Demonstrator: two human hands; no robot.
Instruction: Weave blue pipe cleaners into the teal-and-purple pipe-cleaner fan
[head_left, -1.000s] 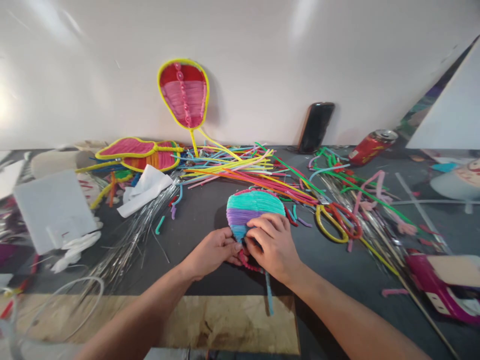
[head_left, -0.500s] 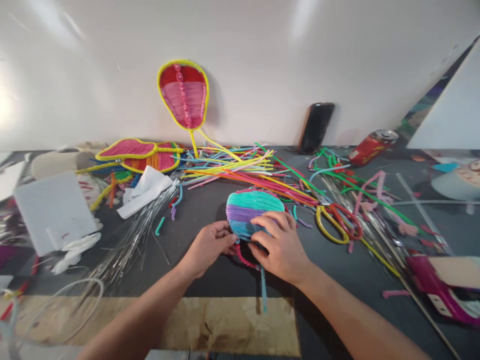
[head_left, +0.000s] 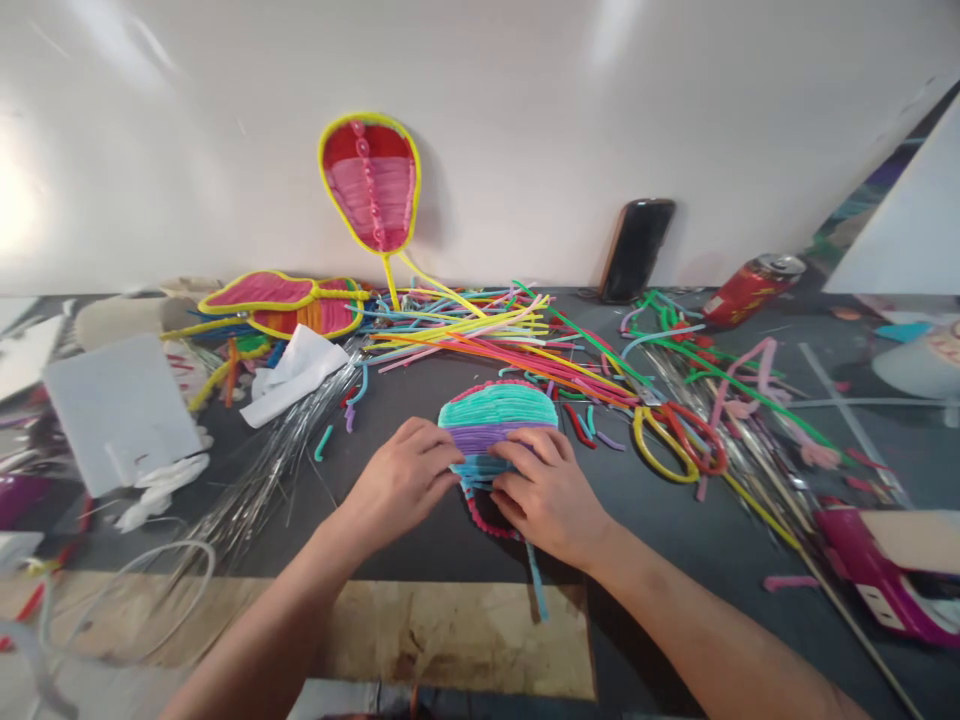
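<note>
An oval pipe-cleaner piece (head_left: 499, 405) with turquoise, purple and blue bands sits between my hands, its frame edged in twisted pink-red. Its lower part is an unfilled loop, and a loose light blue pipe cleaner end (head_left: 538, 585) trails from the bottom. My left hand (head_left: 409, 475) is closed at the left edge, its fingertips on the purple and blue rows. From the right, my right hand (head_left: 551, 495) grips the piece, fingers bent across the blue rows. Both thumbs are partly hidden, as is the piece's right edge.
Behind lies a heap of coloured pipe cleaners (head_left: 480, 335). Scissors (head_left: 679, 445) with yellow and red handles rest to the right, near a leaning phone (head_left: 637, 250) and a tilted red can (head_left: 754, 290). Silver wires (head_left: 277, 460) and white paper (head_left: 300, 370) are at left.
My left hand has moved up from the lower left corner onto the left edge. The piece has shifted slightly left, and my right hand keeps its hold.
</note>
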